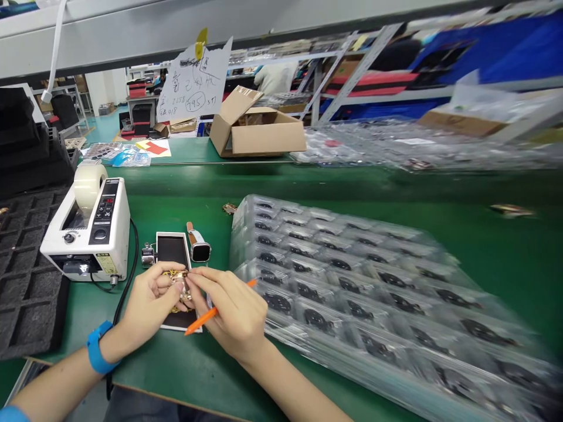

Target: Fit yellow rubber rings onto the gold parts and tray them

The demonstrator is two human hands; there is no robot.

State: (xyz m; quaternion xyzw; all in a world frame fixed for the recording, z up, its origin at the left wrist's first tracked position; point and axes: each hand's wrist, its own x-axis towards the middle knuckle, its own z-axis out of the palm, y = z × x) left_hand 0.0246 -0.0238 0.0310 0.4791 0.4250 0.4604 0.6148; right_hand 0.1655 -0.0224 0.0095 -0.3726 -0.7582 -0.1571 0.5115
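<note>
My left hand (152, 299) is closed around a small gold-coloured watch case (180, 284), above a shallow white-rimmed box (170, 236) with a dark inside. Fingertips of my right hand (235, 308) pinch the near side of that case. An orange pen-like stick (203, 319) passes through the same hand, its pointed end towards the lower left. Fingers cover much of the case, so its detail is hard to make out. Just beyond the hands lie a smartwatch (201, 252) with a brown and light strap and a metal tally counter (148, 256).
A white tape dispenser (118, 211) stands left, beside black foam trays (33, 293). Stacked clear plastic trays (343, 293) of black parts fill the right. At the back are an open cardboard box (268, 140) and a handwritten paper sheet (193, 88). A shelf beam (176, 26) crosses overhead.
</note>
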